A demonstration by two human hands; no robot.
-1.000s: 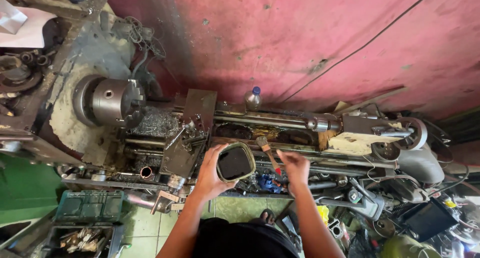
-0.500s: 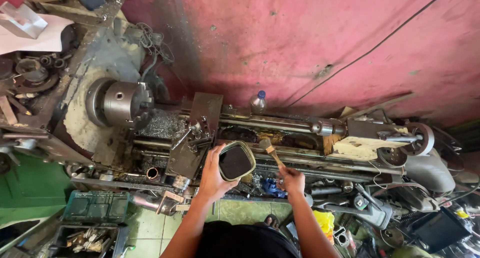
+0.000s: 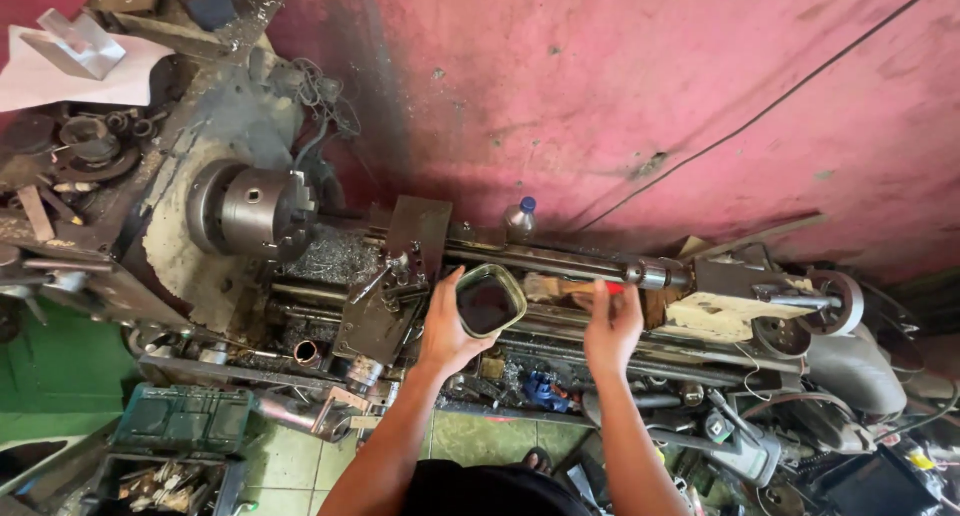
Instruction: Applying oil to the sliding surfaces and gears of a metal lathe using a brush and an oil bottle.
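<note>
Two bare forearms reach up from the bottom edge. The left hand (image 3: 447,328) wraps closed around one open rectangular can (image 3: 489,301) holding dark liquid, raised over the lathe bed (image 3: 560,336). The right hand (image 3: 612,321) rests on one wooden-handled tool (image 3: 565,288) lying on the bed; how firmly it grips is hidden. Beyond stand one chuck (image 3: 255,211) and one small bottle (image 3: 517,219). Clutter at the right edge is hard to make out. A stained pink wall (image 3: 650,86) rises behind; green tiled floor (image 3: 470,438) lies below.
</note>
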